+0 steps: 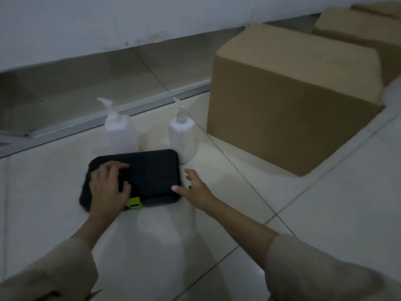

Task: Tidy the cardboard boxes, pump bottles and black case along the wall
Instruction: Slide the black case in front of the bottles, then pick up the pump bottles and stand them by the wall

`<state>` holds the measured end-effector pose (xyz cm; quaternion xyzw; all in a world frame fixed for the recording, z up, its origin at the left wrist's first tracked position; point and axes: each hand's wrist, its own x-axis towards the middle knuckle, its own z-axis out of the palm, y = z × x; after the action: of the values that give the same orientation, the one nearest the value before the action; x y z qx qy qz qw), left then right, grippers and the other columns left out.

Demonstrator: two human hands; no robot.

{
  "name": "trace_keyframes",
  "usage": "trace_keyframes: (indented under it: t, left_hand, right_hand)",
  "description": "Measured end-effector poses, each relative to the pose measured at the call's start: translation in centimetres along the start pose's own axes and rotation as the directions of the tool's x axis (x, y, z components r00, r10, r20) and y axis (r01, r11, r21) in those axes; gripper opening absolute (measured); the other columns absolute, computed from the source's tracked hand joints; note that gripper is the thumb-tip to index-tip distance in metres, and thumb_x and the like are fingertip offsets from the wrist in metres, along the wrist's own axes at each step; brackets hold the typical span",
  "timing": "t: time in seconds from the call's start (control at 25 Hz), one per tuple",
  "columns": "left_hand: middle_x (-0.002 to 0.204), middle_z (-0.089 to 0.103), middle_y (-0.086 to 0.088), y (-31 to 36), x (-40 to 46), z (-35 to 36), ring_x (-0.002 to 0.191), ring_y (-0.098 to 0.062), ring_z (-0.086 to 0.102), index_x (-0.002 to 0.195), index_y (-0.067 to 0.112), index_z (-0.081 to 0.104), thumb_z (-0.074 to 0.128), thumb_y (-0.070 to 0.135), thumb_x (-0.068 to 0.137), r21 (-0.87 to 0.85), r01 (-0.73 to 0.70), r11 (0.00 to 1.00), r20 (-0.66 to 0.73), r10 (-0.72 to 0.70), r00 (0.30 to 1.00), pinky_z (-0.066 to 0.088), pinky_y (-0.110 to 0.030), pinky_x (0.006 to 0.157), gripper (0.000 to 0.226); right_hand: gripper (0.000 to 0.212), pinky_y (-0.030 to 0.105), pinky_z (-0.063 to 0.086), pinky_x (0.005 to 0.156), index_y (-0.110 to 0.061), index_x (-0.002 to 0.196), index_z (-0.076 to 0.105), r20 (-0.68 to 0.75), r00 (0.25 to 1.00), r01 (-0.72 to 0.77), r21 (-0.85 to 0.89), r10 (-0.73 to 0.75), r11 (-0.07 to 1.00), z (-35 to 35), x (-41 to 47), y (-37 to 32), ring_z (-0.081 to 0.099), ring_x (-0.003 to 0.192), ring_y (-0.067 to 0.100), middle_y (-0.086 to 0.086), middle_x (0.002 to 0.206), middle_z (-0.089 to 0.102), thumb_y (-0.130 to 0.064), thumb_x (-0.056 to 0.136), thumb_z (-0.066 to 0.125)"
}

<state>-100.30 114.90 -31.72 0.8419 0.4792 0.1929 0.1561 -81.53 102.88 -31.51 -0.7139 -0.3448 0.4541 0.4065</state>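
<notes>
On the tiled floor [325, 213] near the wall [108, 25], we have the black case [149, 170] lying flat, its long axis running left to right, roughly along the wall line, with its green latch [134, 203] on the edge facing us. Our left hand [108, 187] rests on top of the case's left half, fingers spread and lightly bent over the lid, thumb out toward the middle. Our right hand [193, 185] is at the case's right end, fingers loose and apart, the thumb tip touching or nearly touching the near right corner; we cannot tell whether it presses yet.

Just behind the case stand two white pump bottles, the left pump bottle [118, 131] and the right pump bottle [182, 133], upright and side by side, the right one just beside the case's far right corner. A large cardboard box [293, 101] sits to the right, well apart from the case, with further cardboard boxes [355, 27] behind it along the wall.

We judge the coming move a two-handed one: the case lies between our hands, so each takes an end. Sliding it wallward risks knocking over the bottles.
</notes>
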Motion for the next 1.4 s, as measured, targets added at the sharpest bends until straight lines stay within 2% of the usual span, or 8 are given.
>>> trace_keyframes:
  t: [0.16,0.36,0.48,0.68,0.8,1.04,1.28,1.4]
  left_hand:
    - [0.098,0.059,-0.005,11.7,0.5,3.0,0.094,-0.03,0.049,0.095,0.02,0.058,0.036,0.028,0.076,-0.108,-0.43,0.897,0.115,0.44,0.89,0.028,-0.031,0.076,0.03]
    - [0.077,0.061,-0.009,30.4,0.9,6.2,0.081,-0.028,0.049,0.081,0.017,0.063,0.04,0.026,0.078,-0.149,-0.794,0.59,0.141,0.807,0.573,0.047,-0.042,0.07,0.025]
    - [0.08,0.062,-0.008,42.0,-1.5,7.2,0.083,-0.022,0.043,0.082,0.016,0.063,0.037,0.033,0.076,-0.203,-0.897,0.392,0.167,0.917,0.363,0.045,-0.042,0.07,0.032]
    - [0.093,0.065,-0.001,60.1,-10.4,11.8,0.094,-0.027,0.054,0.092,0.02,0.063,0.032,0.044,0.074,-0.435,-0.862,0.261,0.201,0.961,0.189,0.044,-0.043,0.085,0.043]
    - [0.1,0.064,0.0,66.9,-19.6,15.8,0.1,-0.025,0.051,0.101,0.02,0.06,0.041,0.043,0.074,-0.556,-0.809,0.191,0.223,0.972,0.076,0.043,-0.041,0.089,0.04]
    - [0.13,0.048,-0.005,69.8,-37.0,22.6,0.122,-0.025,0.04,0.131,0.018,0.039,0.059,0.057,0.066,-0.626,-0.763,0.158,0.478,0.852,-0.216,0.037,-0.038,0.101,0.078]
    - [0.152,0.024,-0.009,70.1,-47.9,27.0,0.14,-0.026,0.023,0.146,0.011,0.012,0.07,0.049,0.068,-0.562,-0.827,-0.009,0.53,0.764,-0.368,0.025,-0.041,0.111,0.105]
    - [0.144,0.036,-0.01,69.7,-49.2,28.5,0.131,-0.027,0.034,0.142,0.011,0.022,0.069,0.044,0.072,-0.564,-0.825,-0.013,0.534,0.757,-0.377,0.036,-0.039,0.1,0.091]
  right_hand:
    - [0.055,0.029,0.039,0.096,-0.011,0.133,0.04,-0.115,0.993,0.007,-0.179,-0.028,0.984,-8.6,-4.3,1.9,0.046,0.125,0.026,0.013,0.138,0.046,-0.028,0.085,0.063]
    - [0.045,0.032,0.039,0.103,-0.004,0.127,0.048,-0.495,0.868,-0.073,-0.218,-0.046,0.973,-24.1,-15.4,6.6,0.048,0.125,0.025,0.016,0.133,0.051,-0.019,0.087,0.061]
    - [0.035,0.028,0.04,0.098,-0.006,0.12,0.053,-0.759,0.651,-0.124,-0.098,0.007,0.987,-32.1,-24.4,11.2,0.05,0.121,0.022,0.014,0.128,0.055,-0.016,0.087,0.061]
    - [0.026,0.025,0.039,0.094,-0.007,0.111,0.057,-0.972,0.166,-0.023,0.165,0.166,0.986,-38.2,-37.3,19.5,0.053,0.115,0.023,0.011,0.119,0.058,-0.01,0.086,0.058]
    - [0.025,0.023,0.034,0.09,-0.01,0.111,0.057,-0.951,-0.121,0.006,0.287,0.286,0.958,-38.3,-43.6,24.2,0.049,0.115,0.027,0.011,0.121,0.056,-0.009,0.086,0.056]
    - [0.03,0.03,0.028,0.09,-0.013,0.115,0.056,-0.79,-0.475,-0.202,0.526,0.387,0.826,-36.2,-56.3,32.8,0.038,0.122,0.036,0.015,0.132,0.043,-0.011,0.085,0.056]
    - [0.04,0.032,0.034,0.085,-0.02,0.126,0.048,-0.676,-0.443,-0.105,0.691,0.589,0.715,-31.7,-62.6,36.8,0.033,0.121,0.04,0.017,0.138,0.028,-0.012,0.087,0.054]
    - [0.045,0.029,0.039,0.085,-0.021,0.131,0.042,-0.704,-0.396,-0.044,0.655,0.589,0.754,-31.3,-62.9,37.4,0.046,0.099,0.031,0.018,0.131,0.03,-0.013,0.088,0.054]
